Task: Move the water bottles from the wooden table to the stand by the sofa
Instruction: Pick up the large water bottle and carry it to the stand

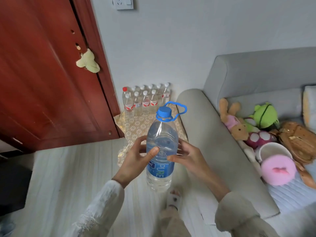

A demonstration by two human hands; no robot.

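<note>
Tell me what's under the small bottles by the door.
The small bottles stand on a gold floral cloth. It covers the stand beneath, so the stand itself cannot be seen.

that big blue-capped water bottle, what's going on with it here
A person holds the large clear plastic water bottle with a blue cap and carry loop upright in both hands: the left hand and right hand curl their fingers round its middle. Ahead, beside the grey sofa, two rows of small clear water bottles already stand on the stand's floral gold cloth. The big bottle is not yet set down.
</note>
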